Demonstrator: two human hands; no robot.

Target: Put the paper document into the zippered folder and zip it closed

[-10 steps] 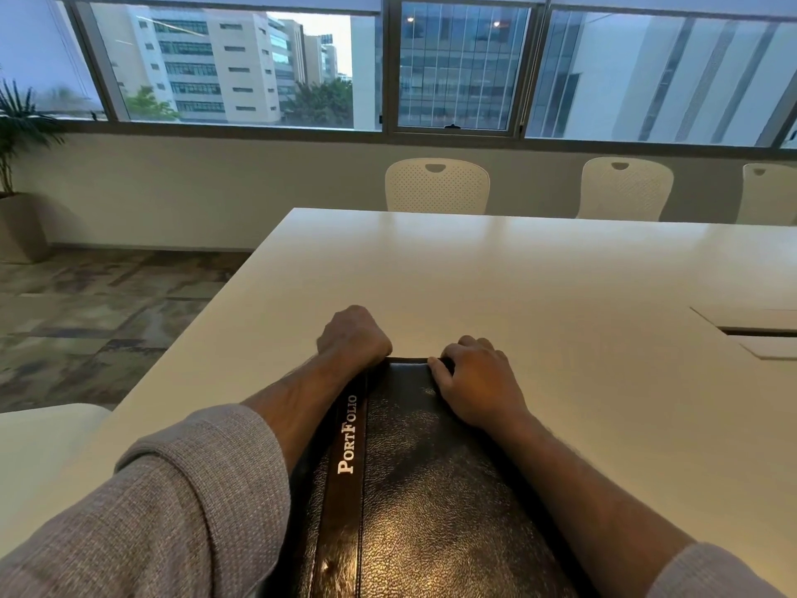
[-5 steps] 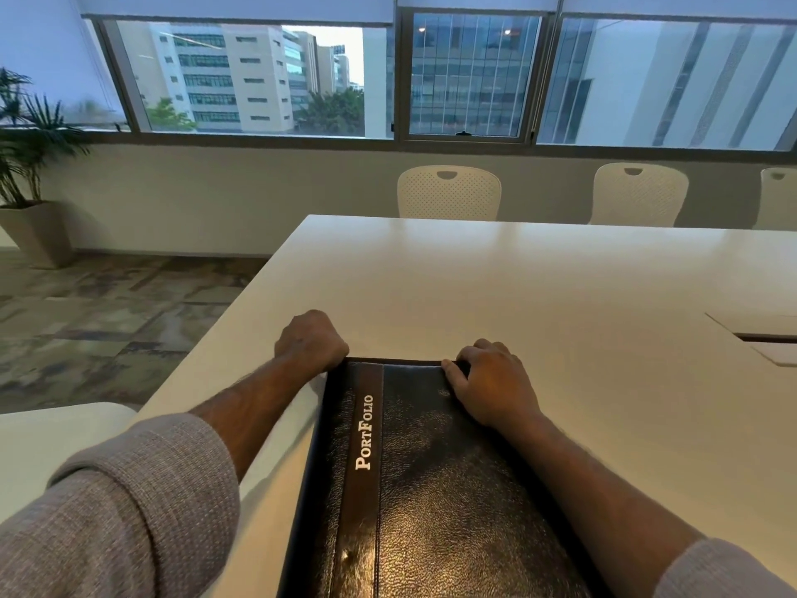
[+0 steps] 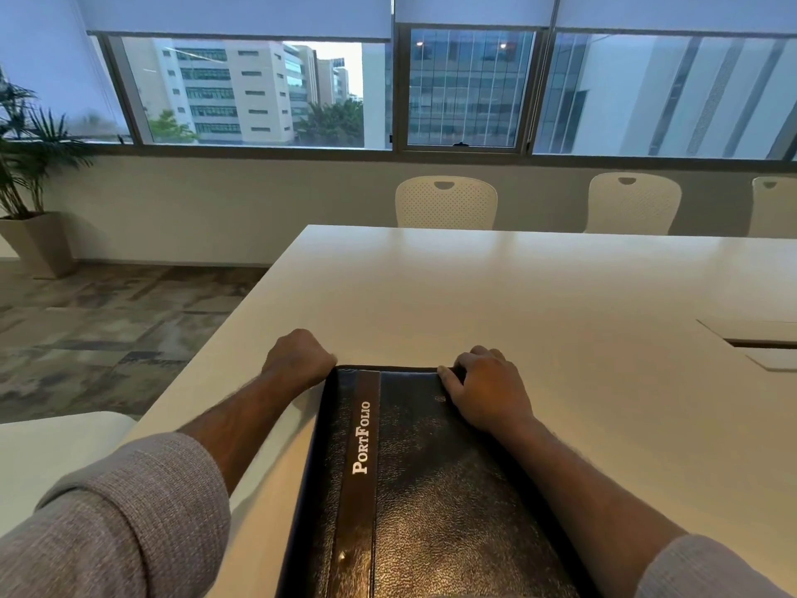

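Your closed black pebbled-leather zippered folder (image 3: 440, 489) lies flat on the white desk (image 3: 496, 295), its far edge under both hands. Your left hand (image 3: 299, 360) is fisted at the far left corner, probably pinching the zip pull; your right hand (image 3: 487, 392) presses the cover, fingers curled over the edge. The folder looks stiff, slick and weighty, so brace it beside the zip.
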